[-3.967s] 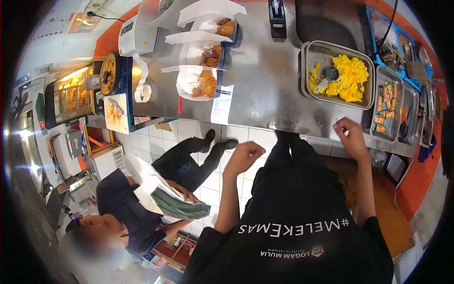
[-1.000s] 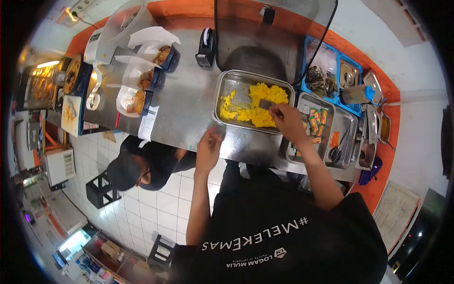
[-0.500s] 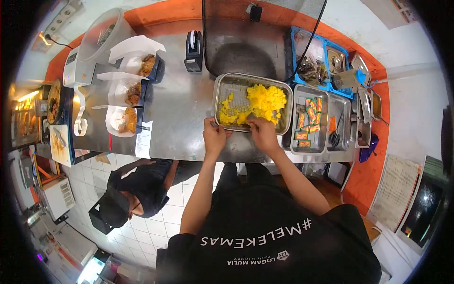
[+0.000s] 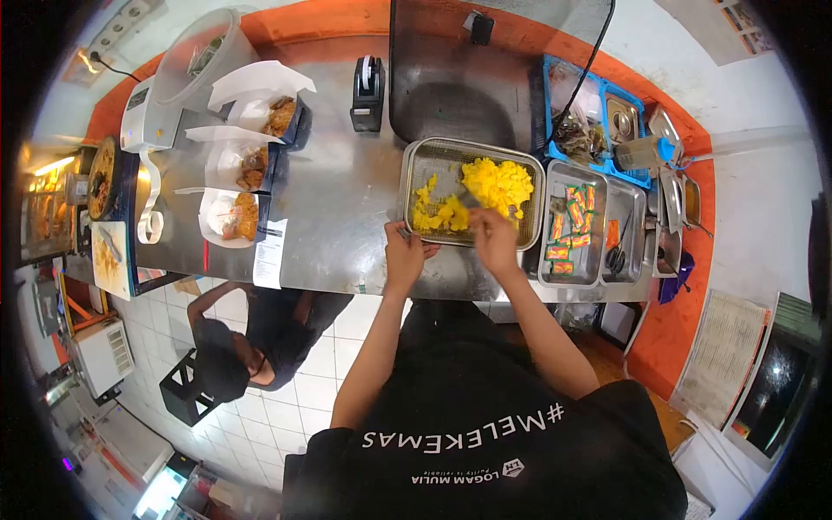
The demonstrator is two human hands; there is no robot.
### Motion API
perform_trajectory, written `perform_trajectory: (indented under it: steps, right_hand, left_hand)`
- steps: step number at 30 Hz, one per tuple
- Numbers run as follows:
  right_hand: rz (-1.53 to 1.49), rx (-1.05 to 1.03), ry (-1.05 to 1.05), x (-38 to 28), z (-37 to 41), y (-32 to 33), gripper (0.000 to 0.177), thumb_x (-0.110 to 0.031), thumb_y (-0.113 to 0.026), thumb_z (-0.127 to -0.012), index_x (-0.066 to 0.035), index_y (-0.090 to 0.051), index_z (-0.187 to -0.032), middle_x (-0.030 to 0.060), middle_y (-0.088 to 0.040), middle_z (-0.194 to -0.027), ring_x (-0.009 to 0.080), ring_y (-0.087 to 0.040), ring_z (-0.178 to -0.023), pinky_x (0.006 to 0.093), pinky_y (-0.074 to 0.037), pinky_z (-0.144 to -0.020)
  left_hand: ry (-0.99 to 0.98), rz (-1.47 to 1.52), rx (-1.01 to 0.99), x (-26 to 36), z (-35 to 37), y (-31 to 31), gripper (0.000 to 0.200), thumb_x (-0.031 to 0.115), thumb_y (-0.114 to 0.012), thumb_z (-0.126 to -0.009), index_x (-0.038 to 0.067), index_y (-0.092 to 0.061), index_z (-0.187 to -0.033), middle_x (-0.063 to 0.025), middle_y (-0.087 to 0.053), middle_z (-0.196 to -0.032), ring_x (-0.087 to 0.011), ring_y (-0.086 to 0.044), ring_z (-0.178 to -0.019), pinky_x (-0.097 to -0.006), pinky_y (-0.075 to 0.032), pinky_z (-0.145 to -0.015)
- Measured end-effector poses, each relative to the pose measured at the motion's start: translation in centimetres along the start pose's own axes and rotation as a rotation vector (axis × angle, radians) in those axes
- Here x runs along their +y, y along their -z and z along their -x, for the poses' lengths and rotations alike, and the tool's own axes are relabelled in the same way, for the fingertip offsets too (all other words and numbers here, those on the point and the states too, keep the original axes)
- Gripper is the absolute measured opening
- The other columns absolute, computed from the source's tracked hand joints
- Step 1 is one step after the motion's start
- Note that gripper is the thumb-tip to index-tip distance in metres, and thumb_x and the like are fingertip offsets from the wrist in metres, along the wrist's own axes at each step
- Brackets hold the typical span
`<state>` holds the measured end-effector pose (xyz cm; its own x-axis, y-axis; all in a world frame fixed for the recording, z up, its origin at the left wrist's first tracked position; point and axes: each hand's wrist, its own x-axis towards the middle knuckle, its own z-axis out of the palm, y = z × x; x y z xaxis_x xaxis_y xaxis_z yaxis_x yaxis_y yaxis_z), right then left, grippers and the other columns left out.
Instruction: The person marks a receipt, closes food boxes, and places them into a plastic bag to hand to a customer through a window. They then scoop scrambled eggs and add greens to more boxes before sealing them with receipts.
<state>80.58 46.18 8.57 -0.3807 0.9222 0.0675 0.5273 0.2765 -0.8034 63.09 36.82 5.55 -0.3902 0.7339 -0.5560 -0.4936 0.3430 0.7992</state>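
Note:
In front of me on the steel counter is a metal tray (image 4: 475, 144) with a perforated liner. Yellow crumbled food that looks like scrambled egg (image 4: 497, 184) is heaped on its right side, with a smaller patch at the lower left. My left hand (image 4: 407, 257) is closed on the tray's near left corner. Over the near rim, my right hand (image 4: 494, 238) is closed around a greyish utensil, perhaps a spoon (image 4: 469, 201), whose tip reaches into the food. Motion blurs the utensil, and my fingers cover its handle.
Right of the tray stand a pan of wrapped packets (image 4: 569, 227), a pan with scissors (image 4: 616, 258) and a blue basket (image 4: 579, 71). On the left are boxes of rice and fried food (image 4: 251, 169), a receipt (image 4: 270, 253) and a tape dispenser (image 4: 367, 97). A person (image 4: 251, 347) bends below the counter.
My right hand has lifted slightly and the utensil has moved toward the larger heap. The whole view has shifted a little. The other person has bent further, with an arm raised.

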Motion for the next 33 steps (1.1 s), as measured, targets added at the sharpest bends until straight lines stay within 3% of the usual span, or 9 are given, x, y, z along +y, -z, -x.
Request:
perform_trajectory:
  steps: [1, 2, 8, 11, 14, 19, 23, 26, 33]
  right_hand:
    - [0.208, -0.094, 0.148, -0.6, 0.1, -0.3, 0.019, 0.000, -0.059, -0.098, 0.007, -0.068, -0.113, 0.0212, -0.073, -0.104, 0.0368, -0.071, -0.091, 0.0421, -0.056, -0.086]
    - [0.182, -0.151, 0.032, -1.9, 0.3, -0.6, 0.022, 0.002, -0.061, -0.092, 0.003, -0.071, -0.112, 0.0231, -0.071, -0.105, 0.0448, -0.066, -0.097, 0.0462, -0.054, -0.086]
    - [0.027, -0.250, 0.117, -2.5, 1.5, 0.2, 0.021, -0.002, -0.062, -0.094, 0.003, -0.072, -0.112, 0.0235, -0.071, -0.101, 0.0399, -0.069, -0.092, 0.0435, -0.054, -0.084]
    - [-0.054, -0.298, -0.023, -2.6, 0.6, 1.1, 0.018, 0.001, -0.060, -0.098, 0.007, -0.070, -0.110, 0.0204, -0.072, -0.092, 0.0344, -0.072, -0.088, 0.0397, -0.057, -0.078]
    - [-0.580, -0.148, -0.406, 1.3, -0.8, 1.2, 0.019, -0.005, -0.062, -0.101, 0.007, -0.068, -0.115, 0.0155, -0.073, -0.098, 0.0260, -0.074, -0.086, 0.0336, -0.058, -0.079]
    - [-1.144, 0.099, -0.800, 4.6, -3.2, 2.9, 0.020, 0.000, -0.062, -0.100, 0.005, -0.063, -0.119, 0.0134, -0.071, -0.101, 0.0277, -0.074, -0.092, 0.0337, -0.062, -0.081]
    - [-1.329, 0.185, -0.798, 4.5, -5.0, 4.0, 0.020, 0.003, -0.062, -0.098, 0.004, -0.062, -0.118, 0.0150, -0.070, -0.107, 0.0299, -0.074, -0.090, 0.0352, -0.063, -0.082]
    - [-1.332, 0.077, -0.713, 3.6, -6.3, 4.5, 0.017, 0.000, -0.062, -0.099, 0.003, -0.065, -0.115, 0.0117, -0.071, -0.104, 0.0266, -0.072, -0.089, 0.0340, -0.062, -0.086]
    - [-1.363, -0.112, -0.689, -10.4, -7.5, -3.1, 0.020, -0.004, -0.064, -0.099, 0.005, -0.065, -0.117, 0.0130, -0.071, -0.102, 0.0245, -0.072, -0.095, 0.0328, -0.062, -0.087]
  left_hand:
    - [0.007, 0.014, -0.004, -0.3, -0.2, 0.0, 0.026, -0.002, -0.044, -0.106, 0.002, -0.028, -0.126, -0.0280, -0.066, -0.108, -0.0316, -0.077, -0.081, -0.0379, -0.067, -0.069]
    - [0.003, 0.031, -0.006, -0.7, -0.3, 0.0, 0.025, -0.002, -0.044, -0.106, 0.003, -0.028, -0.124, -0.0280, -0.065, -0.108, -0.0318, -0.077, -0.081, -0.0380, -0.067, -0.069]
    - [0.011, 0.043, 0.035, -0.6, -0.1, -0.3, 0.022, -0.001, -0.044, -0.106, 0.005, -0.029, -0.121, -0.0283, -0.063, -0.109, -0.0334, -0.077, -0.080, -0.0393, -0.068, -0.070]
    - [-0.010, 0.028, 0.045, -0.7, -0.2, -0.3, 0.023, -0.001, -0.044, -0.106, 0.005, -0.029, -0.122, -0.0282, -0.064, -0.108, -0.0342, -0.077, -0.081, -0.0404, -0.068, -0.070]
    - [-0.009, 0.037, 0.038, -0.2, 0.4, -0.5, 0.024, 0.001, -0.045, -0.107, 0.005, -0.030, -0.125, -0.0285, -0.064, -0.108, -0.0360, -0.077, -0.085, -0.0412, -0.068, -0.072]
    - [0.114, -0.075, -0.040, 2.0, 1.2, 1.5, 0.029, 0.016, -0.049, -0.110, 0.008, -0.034, -0.134, -0.0257, -0.069, -0.108, -0.0340, -0.076, -0.092, -0.0400, -0.064, -0.079]
    - [0.119, -0.118, -0.011, 3.0, 3.2, 5.3, 0.044, 0.024, -0.056, -0.109, 0.006, -0.034, -0.143, -0.0225, -0.072, -0.108, -0.0294, -0.075, -0.090, -0.0369, -0.062, -0.078]
    - [0.073, -0.105, 0.071, 3.6, 5.1, 10.3, 0.046, 0.023, -0.057, -0.108, 0.002, -0.037, -0.144, -0.0204, -0.072, -0.109, -0.0276, -0.075, -0.089, -0.0359, -0.062, -0.079]
    - [0.082, 0.003, 0.265, 4.2, 8.5, 24.7, 0.036, 0.017, -0.056, -0.105, 0.002, -0.050, -0.137, -0.0160, -0.072, -0.103, -0.0241, -0.074, -0.086, -0.0340, -0.060, -0.078]
